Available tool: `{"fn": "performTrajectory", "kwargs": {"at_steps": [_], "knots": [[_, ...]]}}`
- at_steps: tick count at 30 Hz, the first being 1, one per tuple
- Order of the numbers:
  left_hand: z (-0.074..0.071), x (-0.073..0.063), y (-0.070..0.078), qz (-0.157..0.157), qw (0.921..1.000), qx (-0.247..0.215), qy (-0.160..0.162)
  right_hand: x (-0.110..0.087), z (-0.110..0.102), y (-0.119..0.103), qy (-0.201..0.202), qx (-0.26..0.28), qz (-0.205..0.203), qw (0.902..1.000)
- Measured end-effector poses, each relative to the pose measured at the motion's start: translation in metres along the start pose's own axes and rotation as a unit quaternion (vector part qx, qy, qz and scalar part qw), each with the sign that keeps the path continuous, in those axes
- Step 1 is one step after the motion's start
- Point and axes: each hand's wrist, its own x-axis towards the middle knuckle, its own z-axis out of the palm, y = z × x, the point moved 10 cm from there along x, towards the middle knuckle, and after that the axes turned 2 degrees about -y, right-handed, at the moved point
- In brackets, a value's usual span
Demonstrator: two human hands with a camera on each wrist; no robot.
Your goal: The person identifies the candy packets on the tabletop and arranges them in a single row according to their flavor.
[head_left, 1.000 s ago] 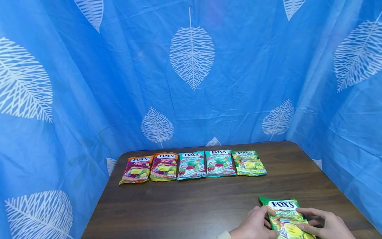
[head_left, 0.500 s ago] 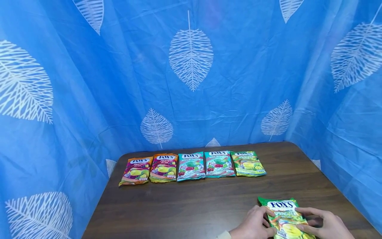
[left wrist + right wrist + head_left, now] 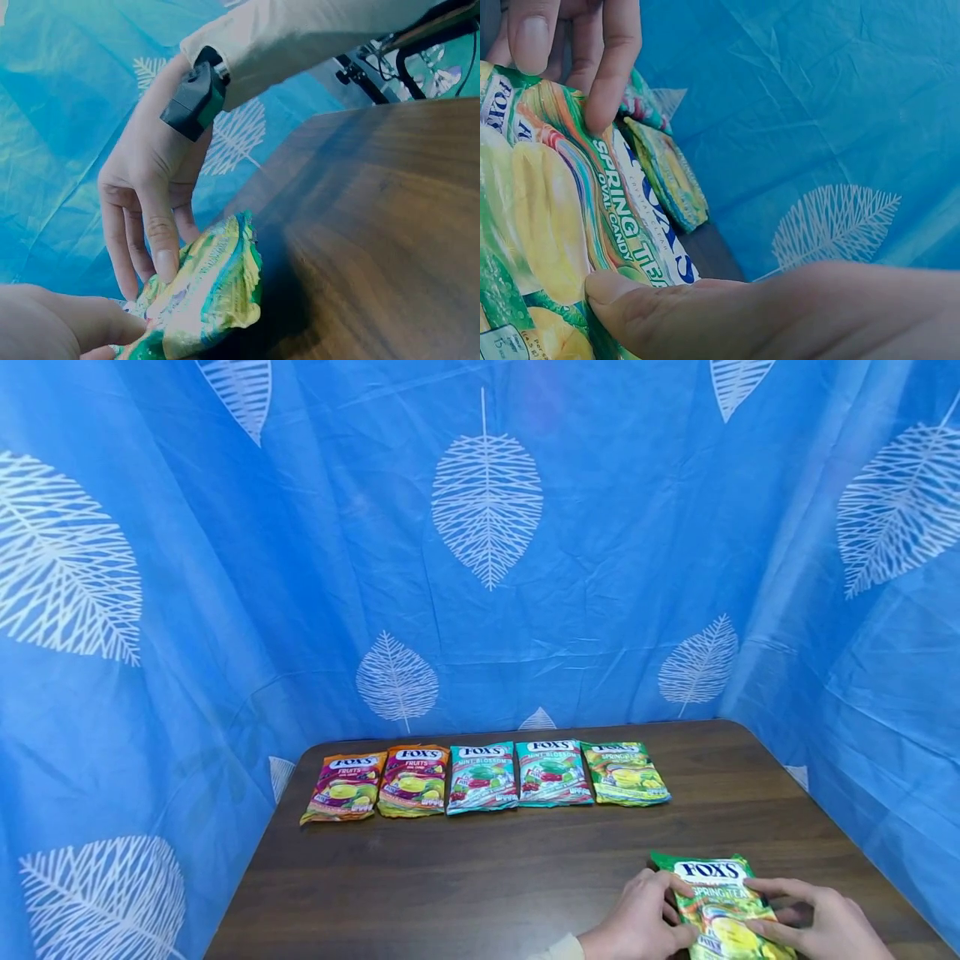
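A green and yellow candy bag point(image 3: 723, 910) marked Spring Tea is held between both hands at the near right of the table in the head view. My left hand point(image 3: 643, 914) grips its left side, thumb and fingers at the edge. On the opposite side, my right hand point(image 3: 821, 922) grips the bag with its thumb on the printed front. From the left wrist, the bag point(image 3: 202, 296) shows edge-on close over the wood, its crimped end toward the table. In the right wrist view, the right thumb point(image 3: 622, 292) presses beside the lettering.
Along the far part of the brown table point(image 3: 465, 877) lies a row of candy bags: two orange-purple Fruits bags point(image 3: 412, 781), two teal Mint Blossom bags point(image 3: 483, 777), and one green Spring Tea bag point(image 3: 626, 774) at the right end. A blue leaf-print curtain point(image 3: 600, 568) surrounds the table.
The head view shifts slightly. Both hands keep their grip on the Spring Tea bag in nearly the same place, and the row of bags stays put.
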Motion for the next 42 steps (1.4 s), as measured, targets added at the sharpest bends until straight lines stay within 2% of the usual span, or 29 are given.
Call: {"fn": "performTrajectory", "kwargs": {"at_steps": [2, 5, 9, 14, 17, 23, 30, 37, 42], "knots": [[-0.002, 0.001, 0.002, 0.006, 1.0, 0.003, -0.001, 0.001, -0.003, -0.004, 0.005, -0.004, -0.01, 0.9999], [-0.005, 0.004, 0.007, 0.023, 0.9993, 0.031, 0.001, 0.003, -0.009, -0.011, 0.006, -0.011, -0.02, 0.9997], [-0.009, 0.012, 0.017, 0.05, 0.9963, 0.069, -0.002, 0.007, -0.017, -0.015, 0.003, -0.023, -0.015, 0.9996], [-0.011, 0.025, 0.031, 0.09, 0.9856, 0.143, 0.008, 0.01, -0.031, -0.02, 0.018, -0.035, -0.012, 0.9991], [-0.011, 0.032, 0.037, 0.1, 0.9806, 0.168, 0.015, 0.012, -0.039, -0.026, 0.032, -0.044, -0.023, 0.9983], [-0.016, 0.047, 0.042, 0.089, 0.9824, 0.164, 0.014, 0.016, -0.057, -0.041, 0.063, -0.067, -0.063, 0.9938], [-0.024, 0.066, 0.051, 0.089, 0.9837, 0.156, 0.011, 0.022, -0.081, -0.057, 0.107, -0.096, -0.124, 0.9819], [-0.033, 0.086, 0.062, 0.094, 0.9797, 0.175, 0.023, 0.038, -0.1, -0.063, 0.099, -0.086, -0.133, 0.9823], [-0.041, 0.101, 0.063, 0.075, 0.9827, 0.167, 0.032, 0.056, -0.109, -0.065, 0.094, -0.083, -0.131, 0.9834]]}}
